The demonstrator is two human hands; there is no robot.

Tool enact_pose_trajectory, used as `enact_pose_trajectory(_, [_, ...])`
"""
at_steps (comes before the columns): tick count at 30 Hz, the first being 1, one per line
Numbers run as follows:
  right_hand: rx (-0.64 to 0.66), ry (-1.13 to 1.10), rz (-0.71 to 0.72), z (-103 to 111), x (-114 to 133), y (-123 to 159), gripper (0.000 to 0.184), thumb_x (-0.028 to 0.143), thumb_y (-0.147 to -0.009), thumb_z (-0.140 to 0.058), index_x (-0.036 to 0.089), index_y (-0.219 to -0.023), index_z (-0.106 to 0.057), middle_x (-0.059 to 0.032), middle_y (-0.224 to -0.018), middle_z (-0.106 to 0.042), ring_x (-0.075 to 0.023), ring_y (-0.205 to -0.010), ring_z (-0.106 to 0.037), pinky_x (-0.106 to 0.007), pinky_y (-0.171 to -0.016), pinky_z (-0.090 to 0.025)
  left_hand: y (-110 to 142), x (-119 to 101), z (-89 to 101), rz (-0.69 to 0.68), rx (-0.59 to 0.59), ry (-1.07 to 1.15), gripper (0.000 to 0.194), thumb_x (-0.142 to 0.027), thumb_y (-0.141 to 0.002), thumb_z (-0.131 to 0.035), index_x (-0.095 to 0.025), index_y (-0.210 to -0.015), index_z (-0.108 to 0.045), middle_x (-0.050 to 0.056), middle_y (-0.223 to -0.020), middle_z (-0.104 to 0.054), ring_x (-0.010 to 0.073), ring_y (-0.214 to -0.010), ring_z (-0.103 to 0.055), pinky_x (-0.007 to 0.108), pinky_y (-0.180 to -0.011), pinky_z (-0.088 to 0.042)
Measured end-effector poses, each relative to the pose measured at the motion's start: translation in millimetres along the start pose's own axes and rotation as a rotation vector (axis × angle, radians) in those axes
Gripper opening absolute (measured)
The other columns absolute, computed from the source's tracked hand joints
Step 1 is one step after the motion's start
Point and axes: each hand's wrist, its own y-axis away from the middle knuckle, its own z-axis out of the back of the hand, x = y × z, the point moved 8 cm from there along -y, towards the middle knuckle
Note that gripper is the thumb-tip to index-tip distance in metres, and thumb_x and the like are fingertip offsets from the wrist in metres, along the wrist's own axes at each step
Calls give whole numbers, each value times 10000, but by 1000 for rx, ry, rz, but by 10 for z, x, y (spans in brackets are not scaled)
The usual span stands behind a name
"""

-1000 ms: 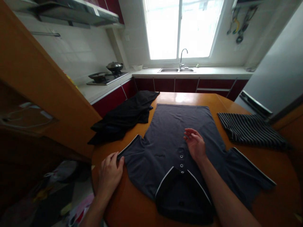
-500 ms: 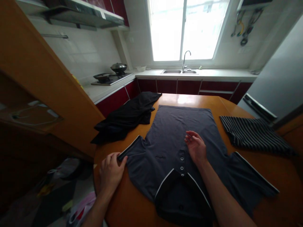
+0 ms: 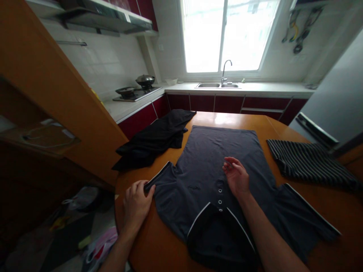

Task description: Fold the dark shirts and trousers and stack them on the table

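Note:
A dark grey polo shirt lies spread out, its black collar with white edging toward me and its body stretching away. The shirt's buttons run up the placket from the collar. At the left sleeve's white-trimmed hem, my left hand pinches the cloth, thumb on the sleeve and fingers at its edge. My right hand is over the middle of the shirt beside the placket, palm turned inward. Its fingers are loosely curled, and I see nothing held in them. The right sleeve lies flat beyond my right forearm.
The wooden table carries a black garment at left and a striped dark cloth at right. Behind stand a sink and a stove with pans. A wooden panel rises at left.
The whole view has shifted slightly to the right. Both hands keep nearly the same place on and over the shirt.

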Motion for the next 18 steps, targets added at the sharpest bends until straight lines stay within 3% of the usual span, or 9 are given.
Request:
enact_pose_trajectory(10, [-5, -28, -17, -26, -4, 2, 173, 241, -748, -674, 234, -893, -769, -27, -988, -731, -149, -803, -625, -301, -752, -517, -7, 36, -27, 15, -4, 36, 403, -498, -929, -499, -163, -1119, -619, 136, -1174, -651, 320, -1085, -581, 413, -956, -436])
enact_pose_trajectory(18, [-15, -34, -21, -15, 12, -9, 176, 226, -743, -658, 237, -885, -762, -26, -1004, -741, -150, -793, -624, -301, -734, -523, -34, 106, -87, 107, 5, -2, 333, -501, -884, -550, -182, -965, -599, 142, -1179, -615, 336, -1105, -566, 438, -936, -432])
